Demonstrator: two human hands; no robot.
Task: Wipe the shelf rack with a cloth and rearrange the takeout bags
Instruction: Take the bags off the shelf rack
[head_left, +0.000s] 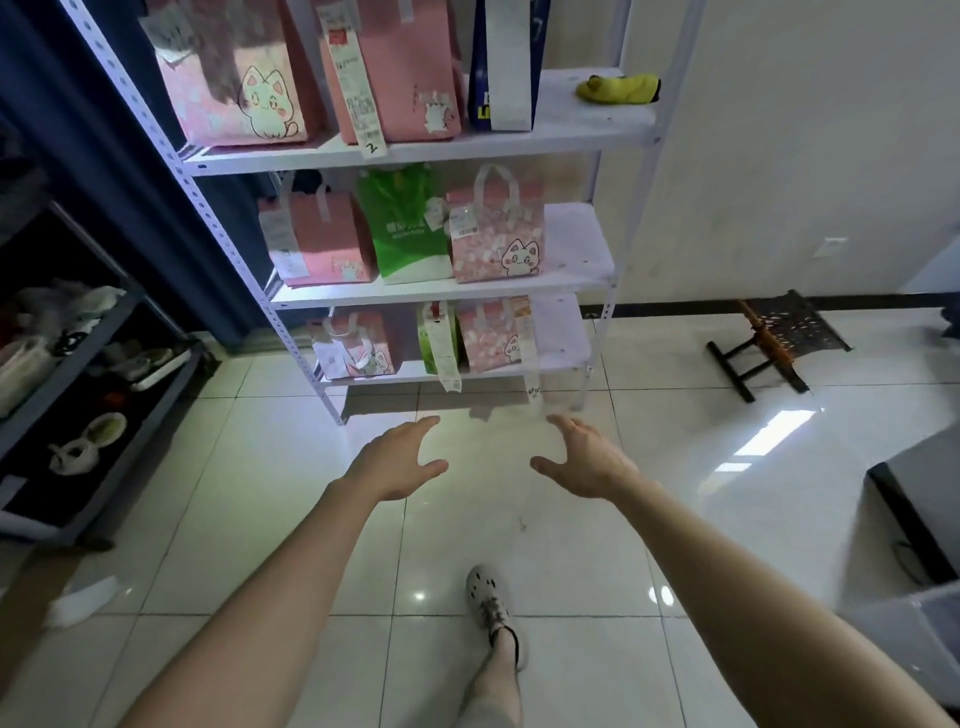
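Note:
A white metal shelf rack (571, 136) stands ahead against the wall with three shelves in view. A yellow cloth (618, 87) lies crumpled at the right end of the top visible shelf, beside a dark blue bag (506, 62) and two pink cat-print takeout bags (244, 83). The middle shelf holds a pink bag (322, 239), a green bag (405, 228) and a pink cat bag (496, 234). Similar bags fill the lowest shelf (563, 332). My left hand (397, 460) and my right hand (584, 460) are stretched out over the floor, both empty with fingers apart.
A dark shelf unit (93, 332) with shoes and plastic bags stands at the left. A low folding stool (774, 338) sits on the tiled floor at the right, near a dark box (914, 499). My foot in a white clog (491, 603) is on the floor below.

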